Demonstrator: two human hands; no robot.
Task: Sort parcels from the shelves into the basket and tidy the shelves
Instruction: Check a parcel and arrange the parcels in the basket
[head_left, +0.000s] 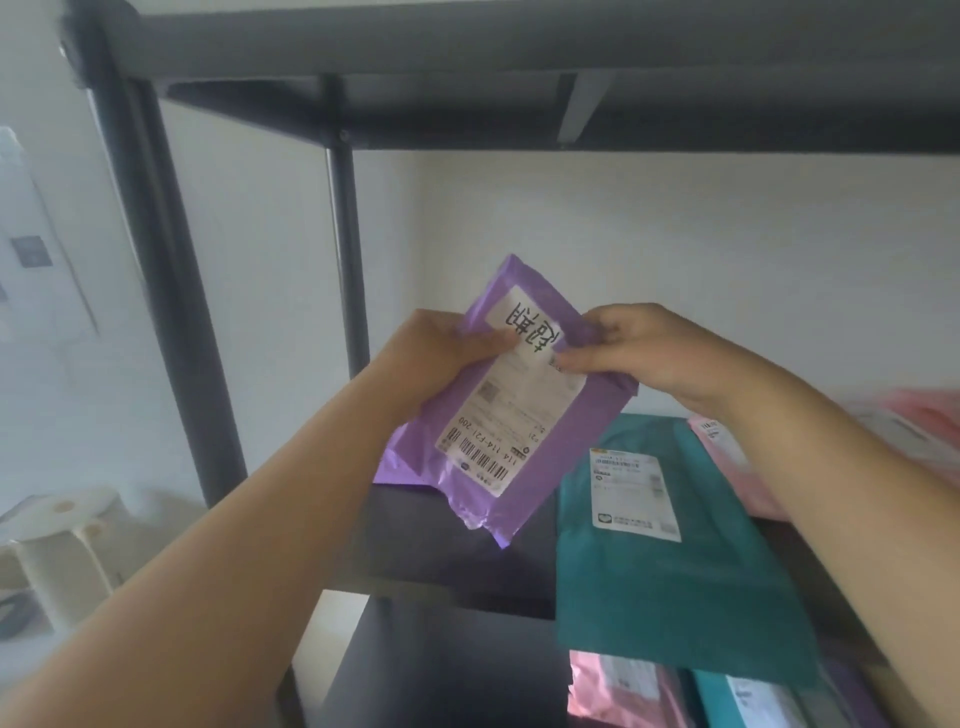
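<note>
White wall (649, 228) backs the black shelf (447, 535), above which the purple parcel (524, 415) hangs, long axis 11 to 5 o'clock, left grip (447, 348) pinching its 9 o'clock edge, right grip (644, 348) its 3 o'clock edge, equally near.

both hands pinch purple parcel (498, 395) above teal parcel (670, 566) on shelf (441, 540).
</note>
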